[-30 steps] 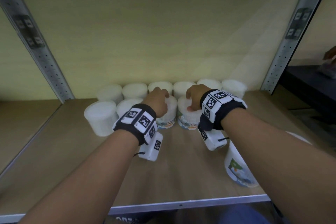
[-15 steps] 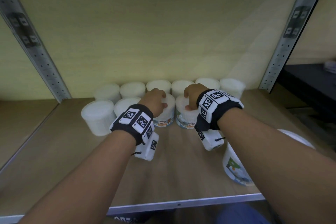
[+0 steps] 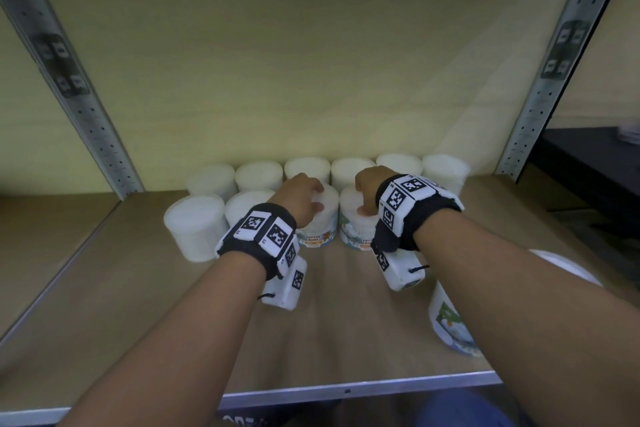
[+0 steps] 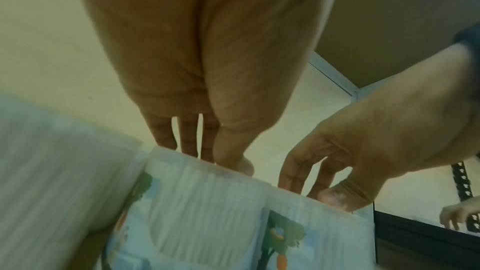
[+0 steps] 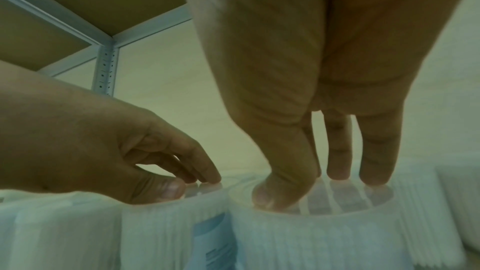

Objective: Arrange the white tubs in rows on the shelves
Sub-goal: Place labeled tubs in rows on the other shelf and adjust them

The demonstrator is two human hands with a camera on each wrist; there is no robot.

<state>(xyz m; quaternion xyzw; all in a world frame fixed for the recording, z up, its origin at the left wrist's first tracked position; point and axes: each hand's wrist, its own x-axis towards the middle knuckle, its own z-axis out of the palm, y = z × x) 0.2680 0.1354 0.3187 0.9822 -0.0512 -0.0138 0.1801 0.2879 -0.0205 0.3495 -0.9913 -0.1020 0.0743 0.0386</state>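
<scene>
Several white tubs stand in a back row (image 3: pixel 306 168) against the shelf's rear wall. In front of it stand two plain tubs (image 3: pixel 195 227) at the left, then two labelled tubs side by side. My left hand (image 3: pixel 317 199) rests its fingertips and thumb on the lid of the left labelled tub (image 3: pixel 320 230); the left wrist view shows its fingers (image 4: pixel 191 141) pointing straight down onto that tub (image 4: pixel 207 202). My right hand (image 3: pixel 362 199) does the same on the right labelled tub (image 3: pixel 353 232), with fingertips (image 5: pixel 337 171) pressed inside the lid's rim (image 5: pixel 311 210).
Another labelled tub (image 3: pixel 446 321) sits near the shelf's front right, partly hidden under my right forearm. Perforated metal uprights (image 3: pixel 86 107) (image 3: pixel 540 87) flank the wooden shelf board (image 3: pixel 138 322). A dark surface (image 3: pixel 588 163) lies beyond the right upright, with another person's hand (image 4: pixel 457 217) over it.
Both hands stay on the same two labelled tubs; only the head view has shifted slightly.
</scene>
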